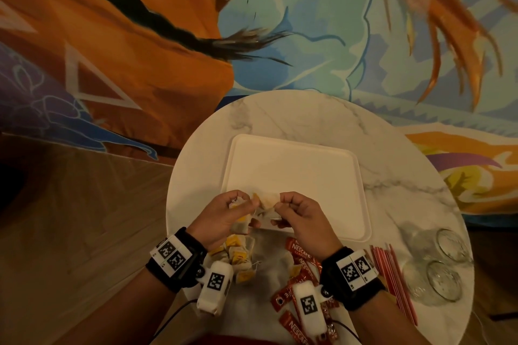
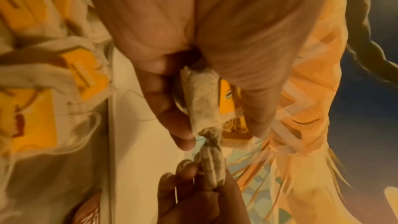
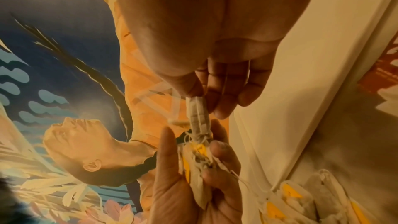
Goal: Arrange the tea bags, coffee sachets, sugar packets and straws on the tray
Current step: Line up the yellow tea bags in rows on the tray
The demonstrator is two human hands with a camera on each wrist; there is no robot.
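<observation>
Tea bags (image 1: 244,206) are bunched between your two hands, held just above the near edge of the white tray (image 1: 297,159). Your left hand (image 1: 224,216) curls its fingers (image 2: 163,101) around a small cluster of bags with yellow tags, gripping them against the palm. Your right hand (image 1: 302,216) pinches the end of one bag (image 3: 198,113) between thumb and fingertips (image 3: 221,101), and that bag stretches across the short gap to the cluster in your left hand. Strings are tangled where the two meet.

On the round marble surface (image 1: 392,176), a loose pile of more tea bags (image 1: 238,255) lies just below your left wrist, near the tray's front edge. Red coffee sachets (image 1: 300,253) are scattered beside that pile, under and around your right wrist. A bundle of red straws (image 1: 392,274) lies to the right of the sachets, and two clear glasses (image 1: 443,280) stand beyond the straws at the right rim.
</observation>
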